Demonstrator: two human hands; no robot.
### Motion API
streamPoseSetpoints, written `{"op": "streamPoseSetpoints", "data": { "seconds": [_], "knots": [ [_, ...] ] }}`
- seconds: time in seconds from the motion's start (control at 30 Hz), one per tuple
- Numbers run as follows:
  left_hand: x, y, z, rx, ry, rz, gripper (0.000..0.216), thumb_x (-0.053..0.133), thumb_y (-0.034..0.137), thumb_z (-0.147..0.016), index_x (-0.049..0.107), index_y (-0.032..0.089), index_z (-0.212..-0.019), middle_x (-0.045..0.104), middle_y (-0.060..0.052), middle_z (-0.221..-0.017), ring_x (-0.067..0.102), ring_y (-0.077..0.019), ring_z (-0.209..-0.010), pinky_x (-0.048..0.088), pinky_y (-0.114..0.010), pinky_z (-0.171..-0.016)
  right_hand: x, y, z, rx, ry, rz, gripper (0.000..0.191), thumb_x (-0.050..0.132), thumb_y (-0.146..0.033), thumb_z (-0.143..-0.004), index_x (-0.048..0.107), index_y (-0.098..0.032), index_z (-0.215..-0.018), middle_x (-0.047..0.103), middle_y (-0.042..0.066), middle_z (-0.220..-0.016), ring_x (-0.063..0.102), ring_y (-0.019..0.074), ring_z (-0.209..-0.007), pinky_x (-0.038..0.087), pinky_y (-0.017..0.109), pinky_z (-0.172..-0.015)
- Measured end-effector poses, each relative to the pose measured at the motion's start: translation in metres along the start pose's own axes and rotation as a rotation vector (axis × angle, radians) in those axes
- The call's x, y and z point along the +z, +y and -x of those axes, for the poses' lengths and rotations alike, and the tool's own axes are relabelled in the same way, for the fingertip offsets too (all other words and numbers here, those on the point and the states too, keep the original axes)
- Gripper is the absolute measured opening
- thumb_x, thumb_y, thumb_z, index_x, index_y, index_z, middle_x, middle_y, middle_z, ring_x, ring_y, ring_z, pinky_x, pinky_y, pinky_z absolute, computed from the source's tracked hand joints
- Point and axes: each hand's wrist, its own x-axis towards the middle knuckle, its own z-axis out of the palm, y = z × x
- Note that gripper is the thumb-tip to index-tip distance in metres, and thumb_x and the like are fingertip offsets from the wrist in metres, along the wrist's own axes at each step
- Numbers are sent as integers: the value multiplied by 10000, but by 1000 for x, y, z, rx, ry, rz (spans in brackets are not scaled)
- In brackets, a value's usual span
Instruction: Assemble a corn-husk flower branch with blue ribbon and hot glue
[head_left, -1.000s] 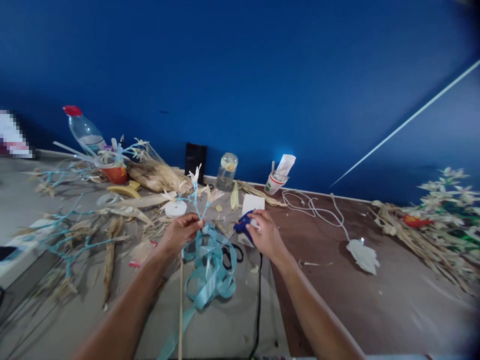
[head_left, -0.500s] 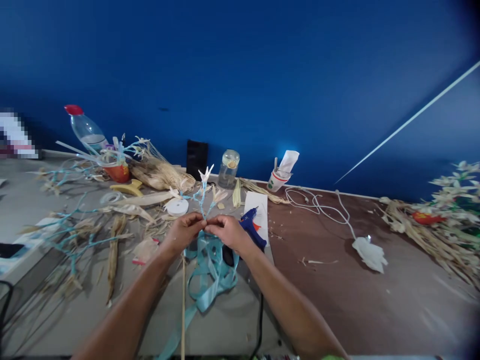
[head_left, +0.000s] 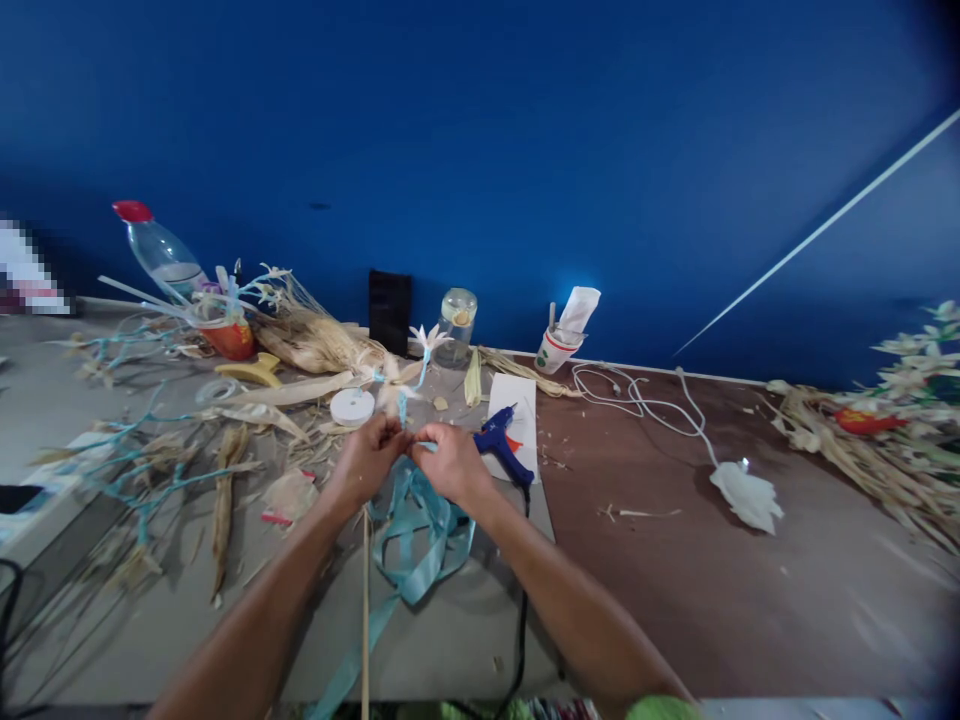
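Observation:
My left hand (head_left: 367, 462) is closed in a pinch on the lower end of a blue-wrapped flower stem (head_left: 403, 408). Pale husk-like flowers (head_left: 429, 340) branch from its top, one leaning right. Close beside it, my right hand (head_left: 453, 462) pinches a light blue ribbon (head_left: 414, 582) at the base of the stem. The fingertips of both hands nearly meet and partly hide the join. Loose ribbon lies in a looped heap below them, with a tail running toward the front edge. A thin wooden stick (head_left: 366, 620) lies left of the heap.
A blue glue gun (head_left: 501, 445) lies on white paper to the right. A white tape roll (head_left: 352, 406), dried husks (head_left: 229, 510) and blue-wrapped branches (head_left: 142, 490) spread leftward. Behind stand a glass jar (head_left: 455, 330) and a paper cup (head_left: 556, 350). A white cable (head_left: 637, 400) curls at right.
The flower stem has turned between my fingers, so its flowers now splay to the right and look more open. My right hand has shifted slightly left and up. The view has moved a little.

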Motion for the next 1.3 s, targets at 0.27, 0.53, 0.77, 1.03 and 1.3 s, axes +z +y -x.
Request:
{"op": "streamPoseSetpoints", "data": {
  "seconds": [0.27,0.53,0.77,1.03,1.3],
  "knots": [
    [4,0,1,-157,-114,313,313,678,398,-637,482,154,-618,455,65,-486,380,-63,-442,266,-203,-455,-1,-3,3,-56,-8,70,174,548,-238,-726,693,-195,-812,717,57,-824,642,212,-801,448,290,-733],
    [11,7,6,-217,-80,596,287,731,300,-614,487,150,-620,506,55,-516,434,-56,-452,316,-185,-456,3,-2,5,-117,37,35,178,532,-241,-724,691,-192,-785,715,60,-787,634,195,-743,442,264,-678],
    [5,13,11,-233,-227,789,257,729,232,-628,642,134,-849,640,-35,-745,566,-102,-633,450,-221,-616,-6,3,-2,-75,-11,-246,172,573,-183,-654,702,-160,-766,687,12,-715,602,143,-677,439,225,-643],
    [2,10,8,-194,-149,798,186,751,225,-593,642,147,-721,617,-11,-716,539,-87,-604,447,-223,-599,-2,9,-6,-72,-90,-461,177,604,-229,-649,705,-160,-777,674,-14,-714,577,123,-651,429,210,-610],
    [-2,0,4,-66,-116,314,231,590,376,-759,562,147,-749,470,49,-485,371,-59,-427,271,-195,-437,-5,3,-1,-25,-11,-191,120,641,-277,-668,675,-162,-675,591,-39,-574,508,98,-577,361,187,-553]
  ]
}}
